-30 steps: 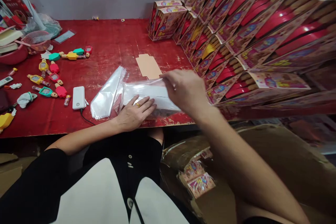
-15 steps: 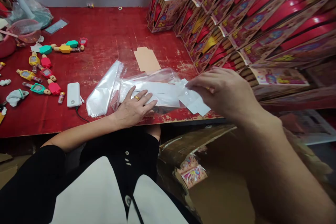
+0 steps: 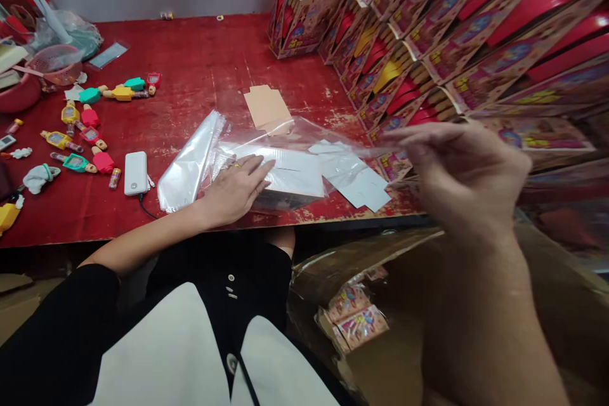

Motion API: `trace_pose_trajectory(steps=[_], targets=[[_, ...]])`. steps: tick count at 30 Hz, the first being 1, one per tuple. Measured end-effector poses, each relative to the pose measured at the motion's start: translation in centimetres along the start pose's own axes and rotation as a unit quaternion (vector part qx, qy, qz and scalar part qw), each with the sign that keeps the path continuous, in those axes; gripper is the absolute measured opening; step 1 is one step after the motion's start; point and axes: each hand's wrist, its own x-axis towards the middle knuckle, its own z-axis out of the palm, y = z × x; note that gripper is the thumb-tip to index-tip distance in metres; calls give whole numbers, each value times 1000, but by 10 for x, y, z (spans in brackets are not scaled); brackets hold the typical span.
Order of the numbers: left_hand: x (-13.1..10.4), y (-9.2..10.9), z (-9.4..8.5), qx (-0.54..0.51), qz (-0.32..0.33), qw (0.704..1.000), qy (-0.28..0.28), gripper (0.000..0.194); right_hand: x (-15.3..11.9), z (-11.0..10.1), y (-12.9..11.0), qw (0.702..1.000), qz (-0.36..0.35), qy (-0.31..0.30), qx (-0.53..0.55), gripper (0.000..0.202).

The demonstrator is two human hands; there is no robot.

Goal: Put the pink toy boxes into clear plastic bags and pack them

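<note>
My left hand (image 3: 233, 193) lies with its fingers spread on a clear plastic bag and the white card box (image 3: 295, 174) beneath it. Out to the right, my right hand (image 3: 457, 171) pinches the edge of the clear plastic bag (image 3: 340, 136), which is stretched taut toward it. Flat white card pieces (image 3: 366, 184) lie right of the white box, partly under the film. A folded stack of clear bags (image 3: 188, 165) is left of the box. Behind it lies a tan card piece (image 3: 266, 108), its lower edge under the film.
Stacked printed boxes (image 3: 428, 63) with red contents fill the right side. At the left are a white power bank (image 3: 136, 172), several small colourful toys (image 3: 71, 115) and a pink basket (image 3: 57, 66). Below the table edge, a large cardboard box (image 3: 394, 355) holds small printed packets (image 3: 361, 327).
My right hand has moved right, drawing the plastic film out with it. The white card pieces show more fully. My left hand has shifted slightly left.
</note>
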Motion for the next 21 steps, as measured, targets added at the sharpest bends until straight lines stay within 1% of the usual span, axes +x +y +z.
trace_pose_trajectory(steps=[2, 4, 5, 7, 8, 9, 10, 11, 13, 14, 15, 17, 18, 19, 21], targets=[[5, -6, -2, -89, -36, 995, 29, 48, -20, -4, -7, 999, -22, -32, -10, 5], [9, -16, -3, -185, -72, 979, 55, 48, -44, -9, -5, 998, -24, -42, -45, 6], [10, -21, -4, -234, -92, 966, 64, 47, -56, -10, -1, 998, -13, -42, -55, 9], [13, -31, -4, -332, -120, 933, 70, 46, -78, -10, 12, 996, 10, -59, -61, 22], [14, -35, -5, -376, -124, 915, 70, 46, -87, -9, 18, 995, 13, -72, -63, 28], [15, -37, -5, -414, -123, 899, 73, 47, -96, -6, 23, 994, 7, -80, -67, 31], [16, -39, -7, -444, -121, 884, 80, 49, -103, -3, 27, 994, -2, -79, -74, 29], [17, -39, -9, -469, -122, 870, 94, 49, -108, 0, 29, 995, -10, -64, -79, 23], [20, -37, -14, -508, -145, 839, 132, 48, -117, 5, 30, 997, -10, 12, -81, 9], [21, -35, -17, -527, -163, 821, 148, 49, -120, 7, 30, 996, 2, 52, -78, 5], [22, -32, -19, -548, -183, 800, 161, 51, -122, 9, 29, 994, 20, 79, -70, 4], [24, -27, -23, -584, -219, 762, 174, 52, -123, 13, 29, 991, 81, 103, -19, 20], [25, -25, -25, -597, -232, 747, 179, 49, -122, 16, 29, 987, 120, 107, 29, 31], [26, -24, -26, -606, -241, 735, 186, 45, -120, 19, 29, 977, 161, 109, 86, 42], [26, -23, -26, -612, -246, 726, 196, 37, -114, 27, 27, 947, 230, 114, 193, 59]])
